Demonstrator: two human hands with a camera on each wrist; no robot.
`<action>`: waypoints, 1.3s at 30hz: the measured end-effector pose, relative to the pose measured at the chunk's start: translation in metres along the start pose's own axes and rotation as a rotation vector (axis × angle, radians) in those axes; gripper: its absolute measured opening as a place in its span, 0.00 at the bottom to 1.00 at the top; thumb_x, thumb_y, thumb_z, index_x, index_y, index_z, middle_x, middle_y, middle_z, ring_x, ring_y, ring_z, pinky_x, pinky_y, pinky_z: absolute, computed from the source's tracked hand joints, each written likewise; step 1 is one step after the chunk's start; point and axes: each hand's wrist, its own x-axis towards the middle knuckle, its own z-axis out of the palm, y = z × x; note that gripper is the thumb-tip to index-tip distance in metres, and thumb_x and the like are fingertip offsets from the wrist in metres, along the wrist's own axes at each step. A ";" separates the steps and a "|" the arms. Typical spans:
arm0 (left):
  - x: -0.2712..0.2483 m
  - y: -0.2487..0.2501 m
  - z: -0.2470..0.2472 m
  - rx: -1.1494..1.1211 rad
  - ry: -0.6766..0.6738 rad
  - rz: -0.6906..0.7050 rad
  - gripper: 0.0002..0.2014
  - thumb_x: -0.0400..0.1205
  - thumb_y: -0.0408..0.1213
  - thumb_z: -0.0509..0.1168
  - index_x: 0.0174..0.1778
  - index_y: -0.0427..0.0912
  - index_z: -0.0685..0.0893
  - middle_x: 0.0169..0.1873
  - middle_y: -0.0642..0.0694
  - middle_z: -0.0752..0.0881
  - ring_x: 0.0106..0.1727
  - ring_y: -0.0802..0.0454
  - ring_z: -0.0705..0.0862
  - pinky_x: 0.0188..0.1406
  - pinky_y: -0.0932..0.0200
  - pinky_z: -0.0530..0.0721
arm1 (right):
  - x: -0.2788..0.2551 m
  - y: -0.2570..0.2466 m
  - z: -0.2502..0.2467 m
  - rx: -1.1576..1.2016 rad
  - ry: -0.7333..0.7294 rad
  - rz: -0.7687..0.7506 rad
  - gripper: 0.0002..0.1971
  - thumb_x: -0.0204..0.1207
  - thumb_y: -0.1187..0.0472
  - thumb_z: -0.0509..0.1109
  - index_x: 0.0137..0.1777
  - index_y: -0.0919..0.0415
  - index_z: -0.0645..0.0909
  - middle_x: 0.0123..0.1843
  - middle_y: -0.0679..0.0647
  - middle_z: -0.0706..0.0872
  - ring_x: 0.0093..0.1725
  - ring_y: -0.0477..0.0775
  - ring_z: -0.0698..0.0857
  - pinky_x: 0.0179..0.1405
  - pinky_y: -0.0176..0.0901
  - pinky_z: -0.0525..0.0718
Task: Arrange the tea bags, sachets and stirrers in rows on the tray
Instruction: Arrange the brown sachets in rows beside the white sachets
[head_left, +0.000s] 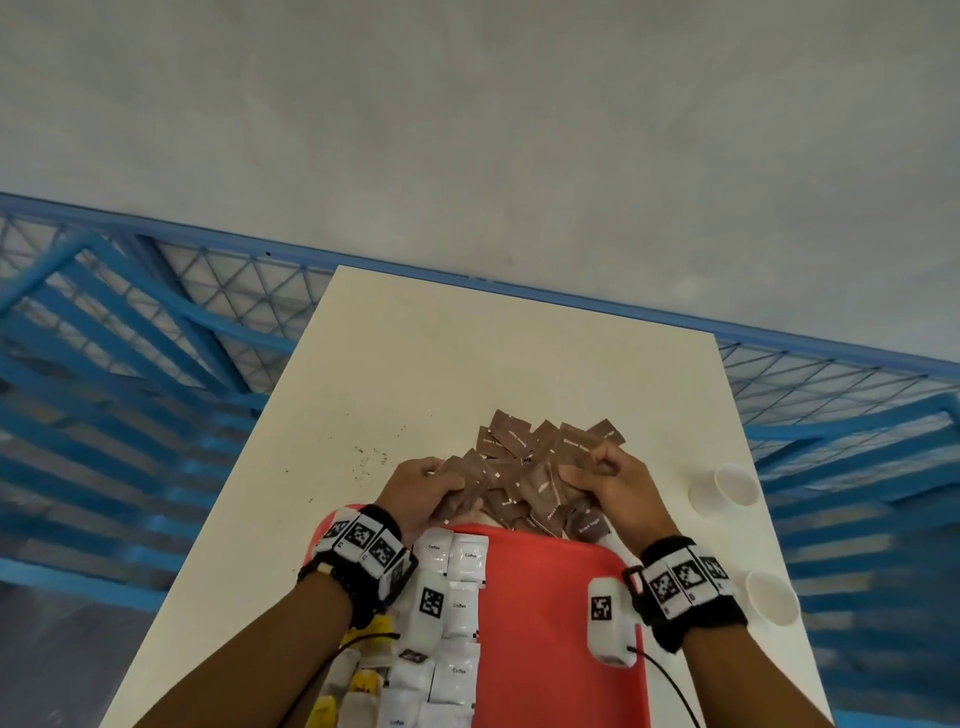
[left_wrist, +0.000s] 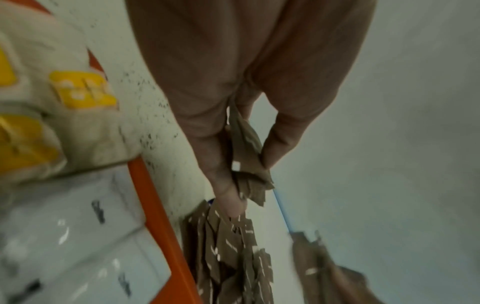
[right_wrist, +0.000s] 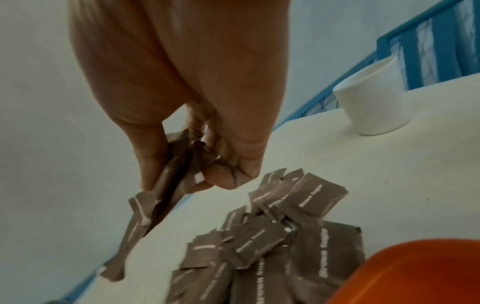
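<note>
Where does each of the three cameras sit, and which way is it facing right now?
Head: worn on the head, looking forward and down at the table; shows both forearms, left hand and right hand in the brown sachets.
Left wrist: looks along the left hand; its fingers pinch sachets beside the red tray.
Right wrist: looks along the right hand; its fingers grip sachets above the pile, white cup beyond.
Shared: all show the sachet pile and tray.
</note>
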 end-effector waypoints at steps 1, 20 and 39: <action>-0.003 -0.001 0.006 -0.019 -0.007 -0.006 0.09 0.78 0.23 0.66 0.50 0.21 0.78 0.35 0.27 0.87 0.38 0.36 0.88 0.47 0.40 0.88 | -0.009 -0.001 0.003 0.065 -0.078 0.005 0.13 0.70 0.69 0.79 0.39 0.62 0.75 0.35 0.62 0.87 0.29 0.57 0.81 0.27 0.46 0.77; -0.086 -0.054 0.036 -0.276 -0.388 -0.166 0.19 0.86 0.38 0.65 0.72 0.36 0.77 0.47 0.32 0.89 0.42 0.36 0.89 0.34 0.46 0.89 | -0.107 0.042 0.040 -0.059 -0.153 0.007 0.12 0.71 0.64 0.80 0.40 0.72 0.81 0.31 0.62 0.89 0.26 0.51 0.85 0.25 0.37 0.79; -0.153 -0.043 0.012 -0.121 -0.340 0.029 0.16 0.73 0.35 0.76 0.56 0.37 0.88 0.45 0.26 0.89 0.31 0.34 0.89 0.15 0.59 0.83 | -0.177 0.021 0.045 0.243 -0.123 0.068 0.19 0.76 0.49 0.72 0.40 0.68 0.84 0.32 0.59 0.84 0.28 0.52 0.79 0.28 0.42 0.73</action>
